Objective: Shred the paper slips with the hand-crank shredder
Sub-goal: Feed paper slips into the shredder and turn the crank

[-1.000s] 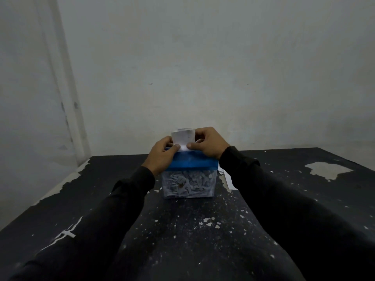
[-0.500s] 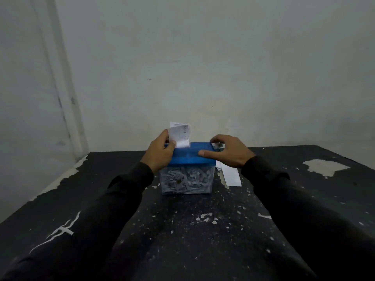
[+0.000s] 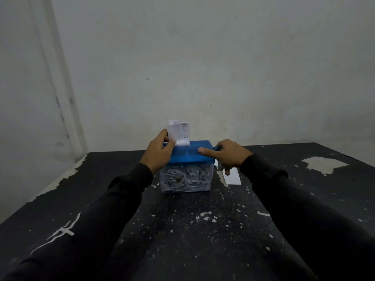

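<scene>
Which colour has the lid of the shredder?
The lid is blue, seen in the head view.

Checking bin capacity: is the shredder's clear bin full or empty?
Nearly full: shreds fill the clear bin almost up to the blue lid.

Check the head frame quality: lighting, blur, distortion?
Head view: dim, flat light with a grey-green cast, no hard shadows or glare; wide-angle bending shows along the table edges and wall corner; the paper slip print is too soft to read; the shredder and both hands, left hand and right hand, are reasonably sharp; the dark sleeves merge into the dark tabletop.
</scene>
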